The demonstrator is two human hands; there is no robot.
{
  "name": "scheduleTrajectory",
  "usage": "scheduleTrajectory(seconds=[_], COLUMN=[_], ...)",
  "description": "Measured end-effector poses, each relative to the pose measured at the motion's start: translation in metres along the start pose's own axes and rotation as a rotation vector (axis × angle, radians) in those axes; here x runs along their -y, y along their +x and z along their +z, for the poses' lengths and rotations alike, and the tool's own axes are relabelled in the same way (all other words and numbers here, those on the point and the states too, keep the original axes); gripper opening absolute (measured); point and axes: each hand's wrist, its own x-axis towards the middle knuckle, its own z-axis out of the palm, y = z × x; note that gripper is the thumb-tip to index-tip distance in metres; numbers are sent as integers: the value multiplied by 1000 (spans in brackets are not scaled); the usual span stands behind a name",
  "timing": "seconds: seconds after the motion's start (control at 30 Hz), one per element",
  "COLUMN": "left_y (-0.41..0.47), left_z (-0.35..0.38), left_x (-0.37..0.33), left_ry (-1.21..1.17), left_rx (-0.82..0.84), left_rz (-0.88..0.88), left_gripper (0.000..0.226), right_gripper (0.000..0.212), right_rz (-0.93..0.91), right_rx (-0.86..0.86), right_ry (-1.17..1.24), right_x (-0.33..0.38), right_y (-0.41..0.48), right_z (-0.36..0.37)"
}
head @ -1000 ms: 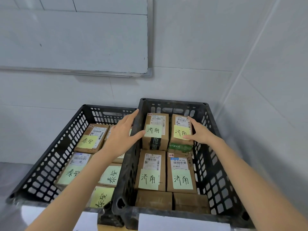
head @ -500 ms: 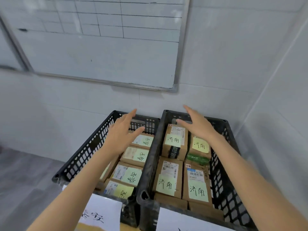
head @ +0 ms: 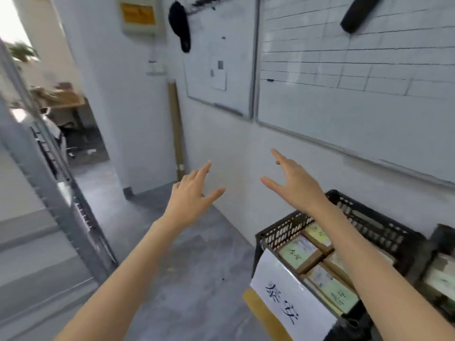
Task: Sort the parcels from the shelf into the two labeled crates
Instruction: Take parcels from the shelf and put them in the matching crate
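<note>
I count four parcels [head: 299, 252] clearly in the black crate [head: 364, 217] at lower right, each a brown box with a pale green note on top; my right forearm crosses over the crate and hides part of its contents, so there may be more under it. A white paper label [head: 290, 294] with dark handwritten characters hangs on the crate's near wall (motion blur smears the strokes). A second crate [head: 440, 239] sits just beside the first at the frame's right edge, mostly cut off; I can make out something pale inside it but cannot tell what.

Both my hands are raised in front of the wall, well apart from the parcels and holding nothing. My left hand [head: 190, 195] has its fingers spread with the thumb out to the side; my right hand [head: 294, 184] is likewise splayed, empty.

Two whiteboards [head: 344, 107] hang side by side on the wall, one ruled with a grid. A grey metal upright [head: 44, 168] of a rack runs down the left, blurred. A cardboard tube [head: 176, 129] leans in the corner above the grey floor [head: 197, 279].
</note>
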Motion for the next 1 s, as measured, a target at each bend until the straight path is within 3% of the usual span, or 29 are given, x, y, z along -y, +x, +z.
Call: scheduleTrajectory(seconds=[0.5,1.0], left_y=[-224,-434], left_z=[-302,-466], left_x=[254,417], left_ry=[221,410], left_rx=[-304,-589], left_rz=[-427,-850], left_gripper=[72,80], right_gripper=[79,78], right_rz=[-499,-886], right_rx=[262,510], right_ry=[381,493], right_x=[421,750], right_y=[14,-48], right_z=[196,348])
